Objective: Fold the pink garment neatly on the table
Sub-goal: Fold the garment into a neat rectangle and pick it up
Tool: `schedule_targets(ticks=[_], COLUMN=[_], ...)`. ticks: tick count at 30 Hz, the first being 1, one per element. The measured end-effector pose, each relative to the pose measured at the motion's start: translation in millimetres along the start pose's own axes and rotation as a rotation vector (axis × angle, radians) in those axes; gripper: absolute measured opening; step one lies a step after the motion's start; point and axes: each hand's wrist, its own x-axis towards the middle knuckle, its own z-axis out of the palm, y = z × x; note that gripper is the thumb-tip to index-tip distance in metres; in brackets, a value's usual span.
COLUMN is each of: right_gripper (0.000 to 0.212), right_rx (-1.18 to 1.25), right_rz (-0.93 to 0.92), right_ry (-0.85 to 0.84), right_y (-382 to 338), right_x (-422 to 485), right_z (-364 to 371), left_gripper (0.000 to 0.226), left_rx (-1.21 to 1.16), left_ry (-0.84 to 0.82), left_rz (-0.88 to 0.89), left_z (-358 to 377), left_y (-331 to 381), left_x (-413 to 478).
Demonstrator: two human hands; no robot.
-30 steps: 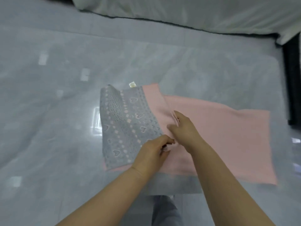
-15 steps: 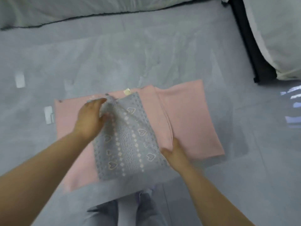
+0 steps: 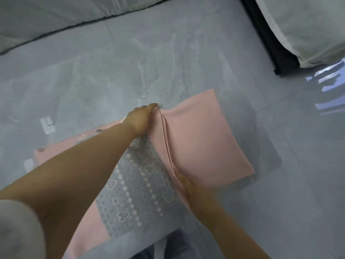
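Currently the pink garment [image 3: 197,146] is spread on the grey table [image 3: 186,53], long axis left to right, its grey heart-patterned panel [image 3: 138,184] uppermost; a crease [image 3: 166,139] is run from far to near; its far end is pressed by the left hand [image 3: 140,118], fingers stretched; its near end is met by the right hand [image 3: 196,191], whose grip cannot be told; the pink flap [image 3: 209,131] lies right of both hands, nearer the right; no writing can be read.

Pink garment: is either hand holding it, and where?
Left hand touches the garment at the crease's far end, right hand at its near end; grip unclear.
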Motion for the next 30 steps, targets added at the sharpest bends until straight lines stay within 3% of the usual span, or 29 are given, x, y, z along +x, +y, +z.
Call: schedule_targets(ticks=[1, 2, 3, 5, 8, 11, 13, 17, 20, 22, 26, 30], right_gripper=[0.034, 0.026, 0.025, 0.040, 0.035, 0.050, 0.059, 0.046, 0.050, 0.048, 0.066, 0.061], right_rx=[0.121, 0.205, 0.144, 0.128, 0.243, 0.235, 0.244, 0.264, 0.242, 0.329, 0.470, 0.688], right_rz=[0.010, 0.040, 0.057, -0.004, 0.131, 0.062, 0.023, -0.095, -0.157, -0.102, -0.027, 0.096], right_ry=[0.171, 0.231, 0.176, 0.101, -0.021, -0.029, -0.040, -0.008, -0.021, -0.058, -0.076, 0.069], right_y=[2.0, 3.4, 4.6, 14.1, 23.0, 33.8, 36.0, 46.4, 46.1, 45.8, 55.7, 77.5], right_x=[1.0, -1.8, -3.4, -7.0, -6.1, -6.2, -6.8, -12.6, -21.0, -24.9, -24.9, -16.2], right_z=[0.4, 0.1, -0.4, 2.9, 1.7, -0.2, -7.6, -6.0, -6.9, -8.9, -11.7, -24.3], left_gripper=[0.060, 0.057, 0.054, 0.043, 0.022, 0.016, 0.001, 0.010, 0.042, 0.053, 0.056, 0.046], left_rx=[0.032, 0.037, 0.012, -0.140, -0.437, -0.618, -0.613, -0.399, -0.267, -0.183, -0.190, -0.346], left_ry=[-0.009, -0.004, 0.010, 0.076, 0.185, 0.195, 0.183, 0.151, -0.019, -0.057, -0.024, 0.058], left_rz=[-0.002, 0.001, 0.002, -0.019, -0.073, -0.128, -0.129, -0.059, -0.097, -0.143, -0.196, -0.123], left_z=[1.0, 2.1, 4.2, 8.0, 9.5, 6.5, 3.8, -4.0, -15.9, -26.7, -55.6, -71.7], left_y=[-0.2, 0.1, -0.6, -0.3, 4.6, 8.7, 10.6, 18.6, 18.4, 15.6, 26.8, 62.7], left_x=[3.2, 4.8, 6.8, 8.8, 6.1, 1.1, -0.8, -5.8, -8.9, -10.0, -8.8, 5.0])
